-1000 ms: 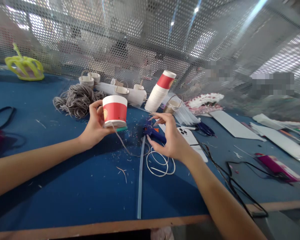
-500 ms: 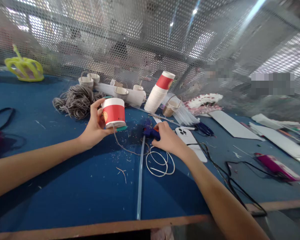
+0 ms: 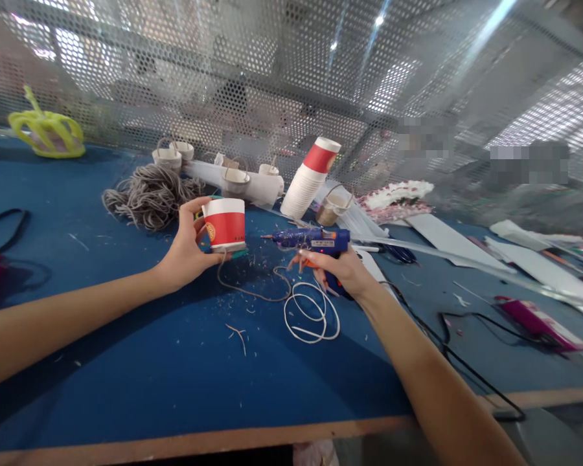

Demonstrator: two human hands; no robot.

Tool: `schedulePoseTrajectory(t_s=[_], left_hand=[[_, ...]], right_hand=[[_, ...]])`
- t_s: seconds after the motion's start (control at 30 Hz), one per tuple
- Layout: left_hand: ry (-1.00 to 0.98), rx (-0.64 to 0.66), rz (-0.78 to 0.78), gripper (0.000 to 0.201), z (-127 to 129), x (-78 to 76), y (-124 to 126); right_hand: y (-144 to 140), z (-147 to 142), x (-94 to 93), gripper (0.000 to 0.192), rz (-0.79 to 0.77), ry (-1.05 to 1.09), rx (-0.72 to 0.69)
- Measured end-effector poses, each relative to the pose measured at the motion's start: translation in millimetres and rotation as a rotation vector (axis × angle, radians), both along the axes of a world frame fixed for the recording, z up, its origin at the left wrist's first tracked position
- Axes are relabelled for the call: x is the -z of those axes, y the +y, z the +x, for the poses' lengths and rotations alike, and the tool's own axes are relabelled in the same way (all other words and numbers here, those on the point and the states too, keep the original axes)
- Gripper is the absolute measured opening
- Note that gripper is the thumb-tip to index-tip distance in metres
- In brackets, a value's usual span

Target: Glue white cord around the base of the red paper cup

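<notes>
My left hand (image 3: 187,249) is closed on a red and white paper cup (image 3: 227,223), thumb near its lower edge and fingers round the far left side. From the cup's base a thin grey-brown cord (image 3: 250,292) trails across the table. In my right hand (image 3: 342,268) is a blue hot glue gun (image 3: 315,239), its nozzle aimed left at the cup with a gap between them. A long clear glue stick (image 3: 447,259) sticks out of its back toward the right. Below the gun lies a coil of white cord (image 3: 315,320).
Behind stand a tilted stack of paper cups (image 3: 305,184), a heap of grey cord (image 3: 146,194) and several small cord-wrapped cups. A phone (image 3: 376,268) lies partly behind my right arm. Black cable (image 3: 461,366) runs along the right. A perforated metal screen (image 3: 252,77) closes off the back.
My right hand has lifted the glue gun and turned it, so its nozzle now points left and the glue stick extends right. The cup in my left hand has shifted slightly down.
</notes>
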State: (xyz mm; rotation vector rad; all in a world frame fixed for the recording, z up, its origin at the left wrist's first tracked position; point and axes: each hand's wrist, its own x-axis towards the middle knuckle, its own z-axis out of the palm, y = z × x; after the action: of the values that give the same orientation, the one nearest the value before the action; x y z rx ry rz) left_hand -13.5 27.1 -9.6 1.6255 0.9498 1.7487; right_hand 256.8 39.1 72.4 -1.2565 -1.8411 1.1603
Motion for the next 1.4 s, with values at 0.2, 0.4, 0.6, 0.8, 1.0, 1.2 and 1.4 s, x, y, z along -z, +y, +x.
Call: schedulePoseTrajectory(t_s=[0.2, 0.4, 0.6, 0.8, 1.0, 1.2, 1.4], left_hand=[[0.128, 0.003, -0.080, 0.085, -3.8, -0.9, -0.6], [0.226, -0.045, -0.062, 0.088, -3.5, -1.1, -1.2], [0.337, -0.059, 0.032, 0.088, -5.4, -3.9, -2.8], [0.380, -0.061, 0.059, 0.088, -4.5, -5.1, -4.3], [0.375, -0.067, 0.050, 0.086, -2.5, -6.5, -5.5], [0.340, -0.042, 0.034, 0.085, -2.5, -6.9, -5.0], [0.305, -0.044, -0.002, 0.088, -3.0, -5.9, -4.6]], right_hand=[[-8.2, -6.8, 2.8, 0.024, -0.069, 0.022, -0.089], [-7.3, -10.7, 10.6, 0.025, -0.068, -0.055, -0.117], [-6.8, -9.3, 18.3, 0.025, -0.060, -0.160, -0.064], [-10.9, -16.1, 16.6, 0.021, -0.063, -0.183, -0.054], [-14.3, -19.0, 17.8, 0.020, -0.027, -0.182, -0.099], [-12.9, -16.9, 17.1, 0.018, -0.014, -0.155, -0.117], [-12.9, -18.3, 14.9, 0.016, 0.000, -0.168, -0.155]])
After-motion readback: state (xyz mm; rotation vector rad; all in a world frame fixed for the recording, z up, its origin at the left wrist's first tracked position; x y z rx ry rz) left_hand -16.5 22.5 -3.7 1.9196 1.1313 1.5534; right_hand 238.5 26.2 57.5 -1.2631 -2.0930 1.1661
